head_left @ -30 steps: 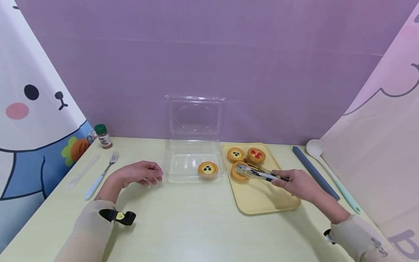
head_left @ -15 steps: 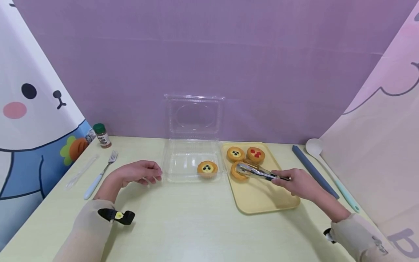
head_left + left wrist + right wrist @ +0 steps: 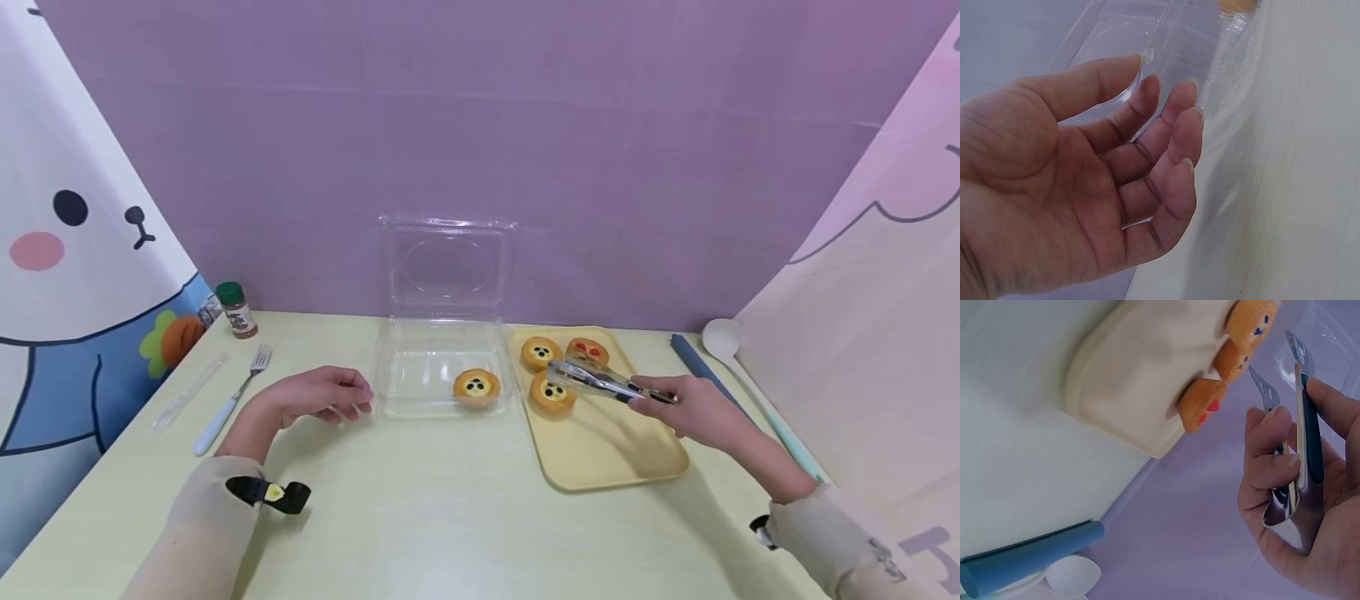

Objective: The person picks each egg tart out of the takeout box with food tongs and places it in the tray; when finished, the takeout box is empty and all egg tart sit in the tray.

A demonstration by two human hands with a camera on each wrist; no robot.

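Right hand (image 3: 690,410) grips unlabelled tongs (image 3: 592,379); jar (image 3: 236,310) label unreadable.

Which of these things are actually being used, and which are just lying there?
In use: tongs in the right hand, tarts on the yellow tray, clear box by the left hand.
Lying about: fork, spice jar, white spoon.

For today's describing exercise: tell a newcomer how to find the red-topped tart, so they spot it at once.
Start at the yellow tray to the right of the clear box. Three tarts sit at its far end; the tongs held in the right hand hover over them. The red-topped tart is at the far right; its neighbours carry dark dots.
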